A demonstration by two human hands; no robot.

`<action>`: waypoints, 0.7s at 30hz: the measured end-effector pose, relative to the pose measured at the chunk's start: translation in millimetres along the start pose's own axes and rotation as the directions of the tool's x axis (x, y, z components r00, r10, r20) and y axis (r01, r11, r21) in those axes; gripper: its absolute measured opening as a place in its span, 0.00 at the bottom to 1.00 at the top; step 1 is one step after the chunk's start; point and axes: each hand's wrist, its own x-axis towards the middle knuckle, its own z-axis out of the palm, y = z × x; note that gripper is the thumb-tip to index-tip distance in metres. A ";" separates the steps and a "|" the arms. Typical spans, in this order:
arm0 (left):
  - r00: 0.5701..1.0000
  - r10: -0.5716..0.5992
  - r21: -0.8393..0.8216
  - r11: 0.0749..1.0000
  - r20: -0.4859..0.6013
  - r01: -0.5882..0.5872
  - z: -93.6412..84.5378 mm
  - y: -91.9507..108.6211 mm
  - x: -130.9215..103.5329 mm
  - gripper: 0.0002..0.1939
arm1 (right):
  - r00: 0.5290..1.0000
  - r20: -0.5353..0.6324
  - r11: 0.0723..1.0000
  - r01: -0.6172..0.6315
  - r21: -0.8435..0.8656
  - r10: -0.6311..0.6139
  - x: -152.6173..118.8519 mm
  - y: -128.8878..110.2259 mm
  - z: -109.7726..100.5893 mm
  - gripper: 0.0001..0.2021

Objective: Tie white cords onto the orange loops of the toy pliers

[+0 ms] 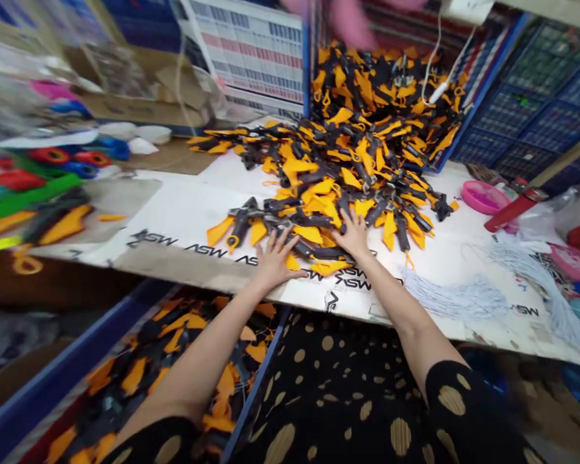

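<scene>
A large heap of orange and black plastic pieces spreads over the white worktable and runs back into an open crate. At the heap's front left edge lies my left hand, fingers spread against the pieces, thumb pointing right. My right hand rests on the front of the heap with its fingers apart, touching the pieces. Neither hand is closed round anything.
Below the table's front edge, a blue-rimmed crate holds more orange and black pieces. White strings, a pink bowl and a red cylinder lie at the right. Colourful plastic parts sit at the left.
</scene>
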 end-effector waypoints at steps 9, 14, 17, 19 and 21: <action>0.927 -0.273 -0.175 0.956 -0.256 0.234 -10.1 0.6 -18.4 0.41 | 0.957 0.198 0.953 0.155 0.262 -0.210 13.2 8.5 -12.1 0.39; 0.921 -0.265 -0.288 0.940 -0.285 0.181 -17.2 -11.6 -33.9 0.40 | 0.978 0.000 0.974 0.208 0.086 -0.209 6.0 99.4 -78.1 0.22; 0.943 -0.187 -0.228 0.966 -0.275 0.125 -23.0 -7.2 -48.1 0.40 | 0.988 -0.074 0.987 -0.144 -0.078 0.138 3.2 166.7 -105.5 0.27; 0.918 -0.186 -0.238 0.966 -0.351 0.105 -24.6 5.1 -58.8 0.37 | 0.924 -0.016 0.915 -0.380 -0.140 0.381 0.2 201.0 -106.1 0.36; 0.885 -0.178 -0.255 0.964 -0.430 0.070 -21.0 26.4 -65.6 0.34 | 0.894 0.034 0.885 -0.436 -0.165 0.447 -3.6 220.5 -96.0 0.36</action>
